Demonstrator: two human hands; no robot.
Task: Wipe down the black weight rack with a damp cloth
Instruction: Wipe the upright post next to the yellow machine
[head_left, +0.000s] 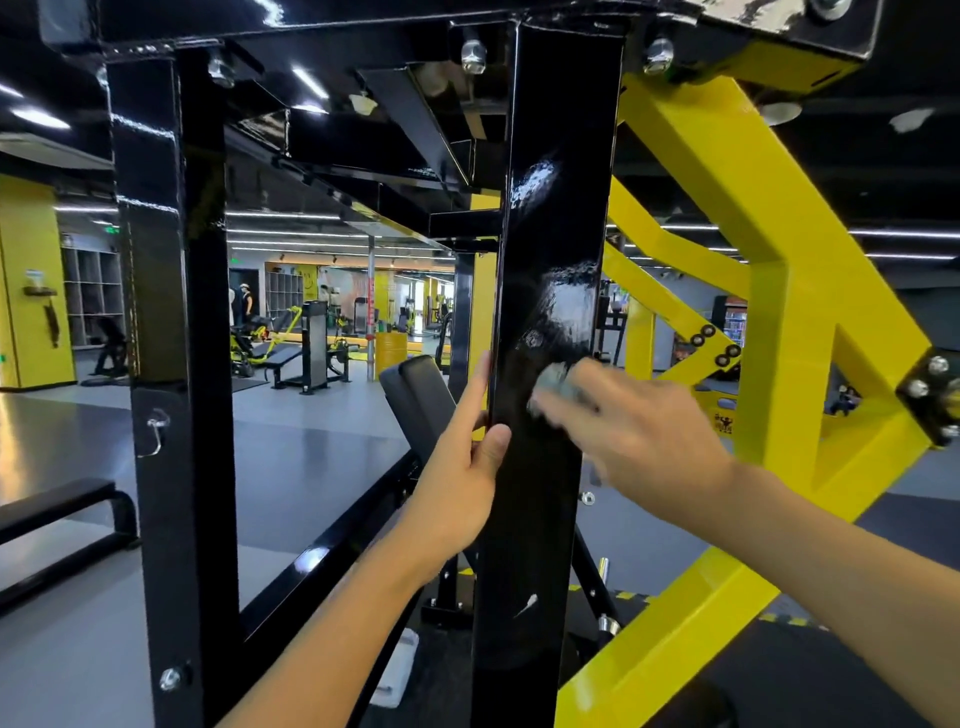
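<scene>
- Black gloss steel forms the rack (150, 291). Its near post (550, 234) stands upright in mid-view and is the part being wiped.
- The cloth (558, 382), a small grey wad, is pressed to the post's front face at about mid-height, towards the right edge.
- The right hand (639, 431) holds the cloth with its fingers curled over it.
- The left hand (462, 467) braces at the post's left edge, just below and left of the cloth. It pinches the edge, thumb on the front face and fingers along the side.
- Wet streaks (566, 306) above the cloth suggest the upper face is done.
- To do the step well, work downwards in overlapping strokes with the cloth flat and the pressure firm.
- Carry on as far as the pale scuff (527, 605) lower on the post.
- Shift the left hand so the patch under its thumb gets wiped too, then do the side faces.
- Motion blur smears the right hand, so its fingertips and the cloth's full size are unclear.
- The left fingers past the edge are hidden, as are the post's back and right side.
- The post's foot is cut off at the bottom of the view.
- A yellow frame (779, 291) rises right of the post.
</scene>
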